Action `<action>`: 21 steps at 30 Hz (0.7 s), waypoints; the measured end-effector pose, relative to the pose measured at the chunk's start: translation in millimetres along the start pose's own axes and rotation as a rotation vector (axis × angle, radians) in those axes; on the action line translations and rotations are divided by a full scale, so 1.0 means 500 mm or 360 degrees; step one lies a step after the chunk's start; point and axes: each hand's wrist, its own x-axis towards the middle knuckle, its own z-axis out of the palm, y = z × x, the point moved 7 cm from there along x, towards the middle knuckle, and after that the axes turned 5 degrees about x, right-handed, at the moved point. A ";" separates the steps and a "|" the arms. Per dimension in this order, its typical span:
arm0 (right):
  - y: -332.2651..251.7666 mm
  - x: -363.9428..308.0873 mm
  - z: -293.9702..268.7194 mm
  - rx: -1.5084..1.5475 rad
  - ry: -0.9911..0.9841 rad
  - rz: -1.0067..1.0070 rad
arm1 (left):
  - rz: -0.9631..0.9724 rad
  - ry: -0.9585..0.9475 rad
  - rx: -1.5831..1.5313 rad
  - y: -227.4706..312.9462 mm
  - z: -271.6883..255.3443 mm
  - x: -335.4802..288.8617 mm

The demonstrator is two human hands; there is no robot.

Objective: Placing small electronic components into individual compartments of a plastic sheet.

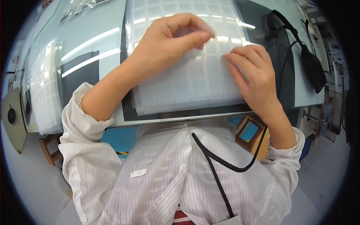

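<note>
A stack of clear plastic sheets (180, 88), divided into rows of rectangular pockets, lies on the table before me. Over its middle is my left hand (172, 39), its thumb and fingers curled together in a pinch. Lower and to the right, my right hand (257, 69) is over the stack's right edge, thumb and forefinger drawn close together. Whatever either hand pinches is too thin and transparent to make out. Light strips reflect off the glossy sheets.
Another pile of clear pocketed sheets (47, 88) lies at the left on the pale table (107, 33). A black strap with a pouch (313, 69) rests at the right. Crumpled clear film (80, 5) lies at the far left. A wooden stool (249, 131) stands below the table edge.
</note>
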 end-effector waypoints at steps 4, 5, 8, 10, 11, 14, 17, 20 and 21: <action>-0.003 0.010 0.008 0.0060 -0.0095 0.0016 | -0.0056 0.0015 -0.0147 -0.013 -0.004 -0.006; -0.008 0.012 0.007 0.0043 -0.0080 0.0044 | -0.0099 0.0012 -0.0159 -0.009 -0.006 -0.009; -0.017 0.004 0.010 -0.0048 -0.0063 -0.0021 | -0.0110 0.0062 -0.0143 0.003 -0.012 -0.014; -0.027 0.002 0.006 -0.0032 -0.0074 -0.0081 | -0.0221 -0.0081 -0.0342 -0.014 0.003 -0.016; -0.032 0.004 0.004 -0.0047 -0.0064 -0.0153 | -0.0174 -0.0027 -0.0327 -0.013 -0.002 -0.015; -0.019 0.005 0.004 0.0052 -0.0034 0.0076 | -0.0154 -0.0111 -0.0369 -0.022 0.010 -0.013; -0.032 0.001 0.003 -0.0064 -0.0073 -0.0030 | -0.0115 -0.0095 -0.0368 -0.018 0.011 -0.018; -0.040 0.002 0.001 -0.0096 -0.0047 -0.0089 | -0.0070 -0.0095 -0.0369 -0.023 0.013 -0.016; -0.038 0.003 0.001 -0.0103 -0.0041 -0.0080 | -0.0067 -0.0107 -0.0368 -0.021 0.015 -0.015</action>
